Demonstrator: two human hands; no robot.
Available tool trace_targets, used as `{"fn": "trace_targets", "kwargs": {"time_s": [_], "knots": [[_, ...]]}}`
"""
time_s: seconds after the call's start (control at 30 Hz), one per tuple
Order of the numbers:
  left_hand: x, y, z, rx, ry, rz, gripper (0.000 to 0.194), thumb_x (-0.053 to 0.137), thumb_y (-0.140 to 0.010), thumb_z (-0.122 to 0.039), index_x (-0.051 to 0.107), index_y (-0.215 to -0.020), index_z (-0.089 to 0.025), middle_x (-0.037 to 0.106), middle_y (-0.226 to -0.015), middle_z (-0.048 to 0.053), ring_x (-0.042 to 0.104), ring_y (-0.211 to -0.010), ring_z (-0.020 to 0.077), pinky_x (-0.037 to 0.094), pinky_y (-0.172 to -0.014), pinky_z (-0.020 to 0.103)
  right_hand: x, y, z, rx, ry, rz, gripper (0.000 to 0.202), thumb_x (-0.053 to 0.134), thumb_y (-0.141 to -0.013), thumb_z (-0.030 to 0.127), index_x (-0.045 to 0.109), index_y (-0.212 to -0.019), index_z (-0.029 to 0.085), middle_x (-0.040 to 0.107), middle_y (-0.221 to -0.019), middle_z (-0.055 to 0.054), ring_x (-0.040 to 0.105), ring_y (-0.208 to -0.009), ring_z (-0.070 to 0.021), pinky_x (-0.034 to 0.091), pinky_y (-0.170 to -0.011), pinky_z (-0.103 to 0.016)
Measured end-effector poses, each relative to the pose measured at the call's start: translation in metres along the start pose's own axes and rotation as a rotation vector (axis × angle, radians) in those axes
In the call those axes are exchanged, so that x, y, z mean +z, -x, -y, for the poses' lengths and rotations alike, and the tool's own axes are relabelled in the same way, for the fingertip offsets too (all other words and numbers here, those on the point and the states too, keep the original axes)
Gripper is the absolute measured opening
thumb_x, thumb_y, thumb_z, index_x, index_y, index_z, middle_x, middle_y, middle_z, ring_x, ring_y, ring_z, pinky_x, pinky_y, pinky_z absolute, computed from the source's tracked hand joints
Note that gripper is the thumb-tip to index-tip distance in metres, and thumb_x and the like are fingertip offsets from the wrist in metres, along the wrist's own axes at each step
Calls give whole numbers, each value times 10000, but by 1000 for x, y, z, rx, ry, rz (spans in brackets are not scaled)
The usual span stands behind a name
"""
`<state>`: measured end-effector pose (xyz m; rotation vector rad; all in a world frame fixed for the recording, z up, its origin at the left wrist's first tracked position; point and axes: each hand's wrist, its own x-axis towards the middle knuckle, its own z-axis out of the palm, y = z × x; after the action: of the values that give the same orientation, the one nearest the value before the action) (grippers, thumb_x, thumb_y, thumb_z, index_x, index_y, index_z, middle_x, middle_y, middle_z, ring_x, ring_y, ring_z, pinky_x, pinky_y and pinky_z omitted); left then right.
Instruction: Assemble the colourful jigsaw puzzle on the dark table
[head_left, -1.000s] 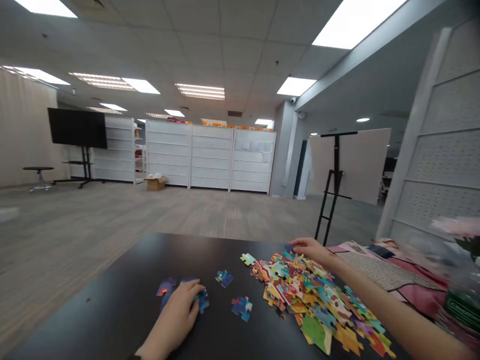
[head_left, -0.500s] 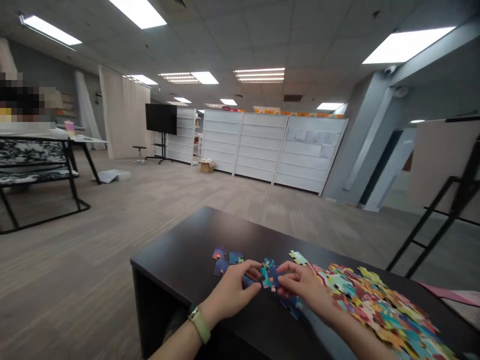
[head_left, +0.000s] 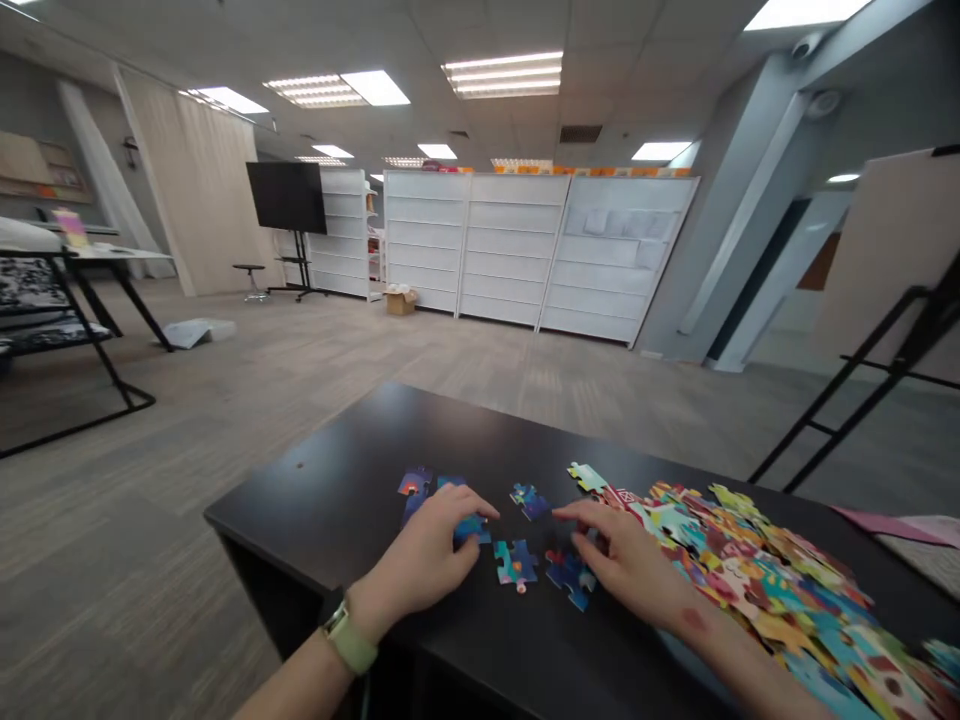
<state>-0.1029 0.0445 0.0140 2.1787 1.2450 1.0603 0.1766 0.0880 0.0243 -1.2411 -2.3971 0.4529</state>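
Over the left group of blue jigsaw pieces (head_left: 415,482) rests my left hand (head_left: 424,545), thumb and fingers apart, partly covering a blue piece (head_left: 474,528). My right hand (head_left: 619,548) is open too, its index finger stretched toward a small dark-blue jigsaw piece (head_left: 529,501) without visibly holding anything. Between the hands lies a blue and teal jigsaw piece (head_left: 516,565). Beside my right thumb are dark-blue jigsaw pieces (head_left: 571,575), partly overlapped by the hand. A green wristband sits on my left wrist.
A large heap of colourful jigsaw pieces (head_left: 750,570) spreads over the right of the black table (head_left: 337,500), with a pale green piece (head_left: 586,477) at its left edge. A pink and grey item (head_left: 892,525) lies at the far right. An easel (head_left: 862,390) stands beyond.
The hands have moved apart. The blue and teal piece that was between my fingers now lies on the table, with a separate dark-blue piece behind it. The camera view has shifted.
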Motion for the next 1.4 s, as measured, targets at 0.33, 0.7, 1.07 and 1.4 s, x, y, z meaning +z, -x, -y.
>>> {"fn": "trace_targets", "kwargs": {"time_s": [0.33,0.7,1.07,1.4], "knots": [[4,7,-6,-7,-76,159,376,680,-793,-122,677,-1146,-252,672,-1201,43,538,-1174,245,415,-1062,401,-10,18,4,-107,-38,247,554,525,-799,120,563,-1342,223,599,-1324,-100,572,-1220,-248,449,-1089,-435],[14,15,-34,-10,-183,296,244,651,-867,-178,704,-1072,-300,676,-1273,-20,499,-1218,231,369,-1101,428,-7,17,1,-84,-37,193,482,544,-773,90,589,-1231,233,610,-1196,-70,583,-1103,-230,477,-973,-385],[18,21,-33,-23,-177,294,277,617,-855,-122,686,-1065,-289,652,-1345,5,507,-1292,239,416,-1114,443,1,13,-2,31,-74,77,264,621,-839,196,636,-1101,220,616,-1025,-37,601,-891,-192,481,-806,-340],[43,28,58,434,-389,82,252,678,-845,-377,723,-1093,-374,712,-1266,-7,688,-1123,246,600,-903,334,13,14,-6,61,-109,-81,343,805,-793,297,702,-1105,201,625,-1008,-30,623,-899,-158,491,-844,-250]]}}
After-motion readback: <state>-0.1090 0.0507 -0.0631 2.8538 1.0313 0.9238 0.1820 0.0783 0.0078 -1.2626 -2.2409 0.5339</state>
